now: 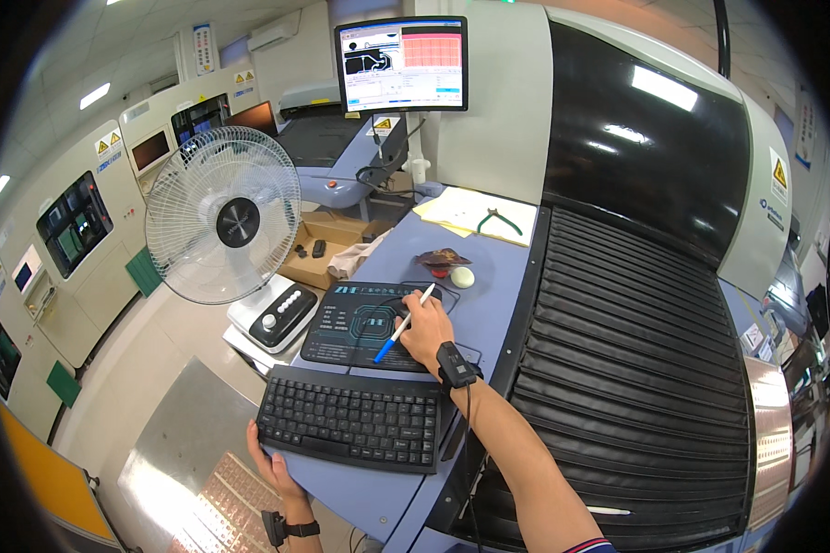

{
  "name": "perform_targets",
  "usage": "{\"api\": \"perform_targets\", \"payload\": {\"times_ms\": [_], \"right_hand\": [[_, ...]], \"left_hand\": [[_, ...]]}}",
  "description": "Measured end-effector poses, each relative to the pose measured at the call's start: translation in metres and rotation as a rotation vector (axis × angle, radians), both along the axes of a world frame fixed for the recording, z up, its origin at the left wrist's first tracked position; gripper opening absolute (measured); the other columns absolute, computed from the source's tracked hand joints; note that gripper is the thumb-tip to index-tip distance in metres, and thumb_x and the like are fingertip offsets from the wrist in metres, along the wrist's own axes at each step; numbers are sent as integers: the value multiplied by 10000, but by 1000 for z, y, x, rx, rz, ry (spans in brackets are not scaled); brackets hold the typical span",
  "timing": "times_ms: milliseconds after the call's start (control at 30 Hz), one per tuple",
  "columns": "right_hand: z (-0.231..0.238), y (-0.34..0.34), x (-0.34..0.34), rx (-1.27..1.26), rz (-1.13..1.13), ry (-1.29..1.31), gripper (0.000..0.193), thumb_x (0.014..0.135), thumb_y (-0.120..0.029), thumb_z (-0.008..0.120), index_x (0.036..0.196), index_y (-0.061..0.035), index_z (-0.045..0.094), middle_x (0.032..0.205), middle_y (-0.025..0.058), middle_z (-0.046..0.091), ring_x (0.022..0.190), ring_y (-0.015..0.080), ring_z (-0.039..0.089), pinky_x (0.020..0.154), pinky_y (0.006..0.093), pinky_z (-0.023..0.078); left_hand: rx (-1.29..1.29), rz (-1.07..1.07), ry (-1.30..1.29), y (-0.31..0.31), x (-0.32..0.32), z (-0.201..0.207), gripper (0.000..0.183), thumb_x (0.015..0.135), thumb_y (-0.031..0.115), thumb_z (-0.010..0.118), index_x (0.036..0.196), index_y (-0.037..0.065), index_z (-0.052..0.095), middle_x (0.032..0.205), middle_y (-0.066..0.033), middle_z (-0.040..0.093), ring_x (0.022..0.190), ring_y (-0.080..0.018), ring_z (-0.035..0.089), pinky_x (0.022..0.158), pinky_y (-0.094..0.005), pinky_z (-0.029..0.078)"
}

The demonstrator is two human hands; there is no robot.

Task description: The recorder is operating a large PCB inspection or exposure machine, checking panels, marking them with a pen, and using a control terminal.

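My right hand (426,330) is closed around a slim white pen with a blue end (404,324). The blue end slants down toward the left, over a black printed mouse pad (327,336). A dark rounded object (431,299) shows partly beyond this hand; most of it is hidden. My left hand (272,468) lies at the lower left corner of the black keyboard (350,415), its visible fingers stretched along the edge. Some of its fingers are out of sight. Each wrist wears a black strapped device, and a cable runs from the right one.
A white fan (226,217) stands at the left, beside a cardboard box (327,249). Green-handled pliers (500,221) lie on yellowish paper. A monitor (404,64) rises behind. Black ribbed machine cover (627,369) fills the right, with a white pen (609,511) on it.
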State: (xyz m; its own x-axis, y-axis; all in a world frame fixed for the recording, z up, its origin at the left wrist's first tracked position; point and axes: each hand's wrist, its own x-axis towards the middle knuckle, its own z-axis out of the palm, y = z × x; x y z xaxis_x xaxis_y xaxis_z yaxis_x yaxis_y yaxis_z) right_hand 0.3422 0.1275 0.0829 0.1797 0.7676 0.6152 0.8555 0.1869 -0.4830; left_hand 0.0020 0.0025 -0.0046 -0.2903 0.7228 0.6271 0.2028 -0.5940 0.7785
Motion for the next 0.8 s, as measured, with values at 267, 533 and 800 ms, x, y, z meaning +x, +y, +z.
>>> {"api": "perform_targets", "payload": {"times_ms": [267, 533, 800], "right_hand": [[0, 0, 2, 2, -2, -19, 359, 849, -165, 742, 1162, -33, 629, 1315, 261, 629, 1218, 429, 574, 1025, 492, 502], [1, 0, -1, 29, -11, -22, 349, 850, -173, 752, 1152, -43, 636, 1332, 243, 625, 1248, 420, 568, 1031, 476, 501], [6, -4, 1, -20, 3, -28, 351, 859, -176, 734, 1171, -49, 634, 1330, 256, 626, 1264, 419, 562, 1048, 478, 493]], "left_hand": [[-16, 14, 11, -2, 0, 2, 677, 919, 317, 478, 1485, -52, 428, 1573, -222, 404, 1476, -356, 352, 1244, -465, 204], [-21, 14, -21, -3, 2, 7, 668, 907, 292, 488, 1476, -52, 436, 1563, -219, 418, 1465, -347, 366, 1243, -456, 206], [-80, 123, 226, 1, -9, 72, 432, 941, 144, 473, 1300, -36, 633, 1376, -230, 599, 1318, -365, 533, 1161, -449, 342]]}}
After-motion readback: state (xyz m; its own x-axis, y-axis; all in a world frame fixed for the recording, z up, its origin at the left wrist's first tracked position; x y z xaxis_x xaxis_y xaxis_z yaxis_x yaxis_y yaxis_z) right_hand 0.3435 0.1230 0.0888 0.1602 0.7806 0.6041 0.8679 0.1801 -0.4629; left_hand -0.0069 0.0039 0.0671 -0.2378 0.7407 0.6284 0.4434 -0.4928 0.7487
